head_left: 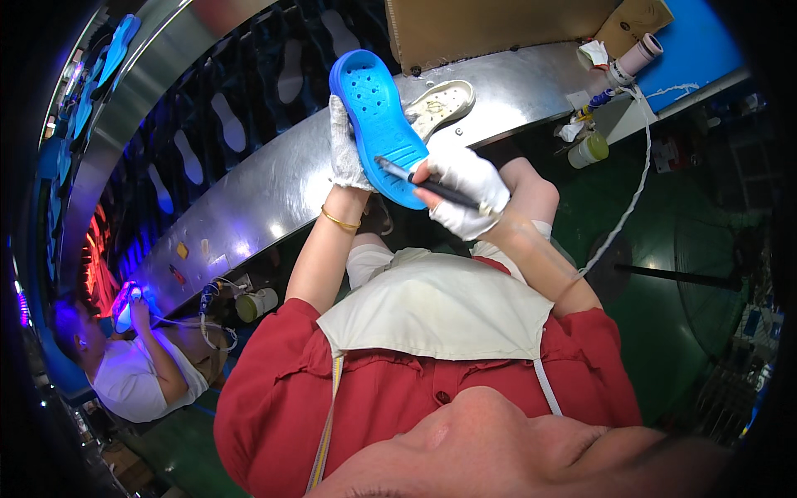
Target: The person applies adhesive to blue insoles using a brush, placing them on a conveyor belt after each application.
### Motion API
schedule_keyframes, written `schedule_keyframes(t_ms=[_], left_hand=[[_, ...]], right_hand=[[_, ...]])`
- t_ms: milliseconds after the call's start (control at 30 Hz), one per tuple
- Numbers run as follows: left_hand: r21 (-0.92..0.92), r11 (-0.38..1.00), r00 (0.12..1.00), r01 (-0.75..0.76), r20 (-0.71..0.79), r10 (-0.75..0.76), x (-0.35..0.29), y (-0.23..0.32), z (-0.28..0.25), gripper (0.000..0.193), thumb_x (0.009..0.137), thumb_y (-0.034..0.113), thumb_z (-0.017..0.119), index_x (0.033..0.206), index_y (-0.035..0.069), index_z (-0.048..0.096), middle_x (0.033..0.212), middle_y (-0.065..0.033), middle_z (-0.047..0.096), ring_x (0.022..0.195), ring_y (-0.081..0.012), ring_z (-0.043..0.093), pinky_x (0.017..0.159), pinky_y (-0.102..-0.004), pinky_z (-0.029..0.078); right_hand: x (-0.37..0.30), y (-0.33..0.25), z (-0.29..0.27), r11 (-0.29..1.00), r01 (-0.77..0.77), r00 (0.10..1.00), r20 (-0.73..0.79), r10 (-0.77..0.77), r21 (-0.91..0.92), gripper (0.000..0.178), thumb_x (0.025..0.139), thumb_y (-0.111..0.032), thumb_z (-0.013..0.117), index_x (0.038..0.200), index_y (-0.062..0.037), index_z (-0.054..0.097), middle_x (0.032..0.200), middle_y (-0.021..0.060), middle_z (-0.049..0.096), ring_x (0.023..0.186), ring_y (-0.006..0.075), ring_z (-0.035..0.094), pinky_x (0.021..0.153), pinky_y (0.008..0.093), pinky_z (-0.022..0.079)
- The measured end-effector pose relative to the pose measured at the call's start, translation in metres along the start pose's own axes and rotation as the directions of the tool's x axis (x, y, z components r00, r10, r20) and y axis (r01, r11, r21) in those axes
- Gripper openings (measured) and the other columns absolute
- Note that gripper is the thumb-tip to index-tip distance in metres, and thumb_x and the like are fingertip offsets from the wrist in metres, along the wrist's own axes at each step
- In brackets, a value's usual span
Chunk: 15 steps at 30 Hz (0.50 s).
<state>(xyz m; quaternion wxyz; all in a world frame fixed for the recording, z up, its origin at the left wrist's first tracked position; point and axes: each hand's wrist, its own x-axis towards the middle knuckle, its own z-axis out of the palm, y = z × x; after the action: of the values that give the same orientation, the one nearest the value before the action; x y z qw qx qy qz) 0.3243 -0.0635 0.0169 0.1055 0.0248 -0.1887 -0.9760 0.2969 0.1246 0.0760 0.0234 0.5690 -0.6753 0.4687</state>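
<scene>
My left hand (345, 153), in a light knit glove, grips a bright blue shoe sole (375, 104) along its left edge and holds it tilted up in front of me. The sole's inner face is toward me, with small holes at the far end and ridges at the near end. In my right hand (466, 189), whose white glove leaves some fingertips bare, is a brush (448, 194) with a dark handle. Its tip is at the ridged part of the blue sole. Just behind lies a cream sole (448, 103) on the metal bench, partly hidden by the blue one.
A curved metal bench (274, 195) runs across, with dark moulds carrying pale soles (228, 123) beyond it. A cardboard box (481, 29) stands at the back. At right are a lidded jar (589, 150) and a white-wrapped hose (641, 170). A co-worker (141, 373) sits at left.
</scene>
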Motion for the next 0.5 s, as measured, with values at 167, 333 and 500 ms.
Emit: schedule_keyframes(t_ms=[167, 333, 500], left_hand=[[-0.028, 0.998, 0.992, 0.057, 0.111, -0.053, 0.002, 0.01, 0.002, 0.069, 0.083, 0.065, 0.044, 0.125, 0.01, 0.047, 0.116, -0.0132, 0.057, 0.097, -0.0304, 0.059, 0.087, -0.0455, 0.049], [-0.117, 0.993, 0.99, 0.019, 0.143, -0.002, -0.019, -0.016, 0.026, 0.086, 0.08, 0.073, 0.036, 0.137, 0.009, 0.033, 0.13, -0.017, 0.045, 0.116, -0.0326, 0.047, 0.101, -0.0466, 0.037], [-0.074, 0.997, 0.983, -0.02, 0.183, 0.033, -0.004, -0.028, -0.002, 0.078, 0.083, 0.068, 0.035, 0.132, 0.008, 0.039, 0.128, -0.0149, 0.048, 0.113, -0.0304, 0.05, 0.097, -0.0428, 0.042]], right_hand=[[0.002, 0.001, -0.009, 0.686, -0.487, 0.867, 0.207, 0.453, 0.54, 0.01, 0.079, 0.0, 0.064, 0.087, -0.0008, 0.058, 0.074, 0.0048, 0.061, 0.068, 0.0089, 0.059, 0.062, 0.0228, 0.048], [0.008, 0.033, -0.028, 0.756, -0.401, 0.88, -0.012, 0.475, 0.517, 0.009, 0.081, -0.003, 0.062, 0.089, -0.0013, 0.057, 0.077, 0.0057, 0.061, 0.066, 0.0102, 0.059, 0.062, 0.0225, 0.048], [-0.005, 0.009, 0.008, 0.777, -0.234, 0.953, -0.022, 0.303, 0.584, 0.017, 0.078, 0.008, 0.061, 0.09, -0.0018, 0.054, 0.087, 0.0079, 0.057, 0.07, 0.0118, 0.06, 0.067, 0.0247, 0.049]])
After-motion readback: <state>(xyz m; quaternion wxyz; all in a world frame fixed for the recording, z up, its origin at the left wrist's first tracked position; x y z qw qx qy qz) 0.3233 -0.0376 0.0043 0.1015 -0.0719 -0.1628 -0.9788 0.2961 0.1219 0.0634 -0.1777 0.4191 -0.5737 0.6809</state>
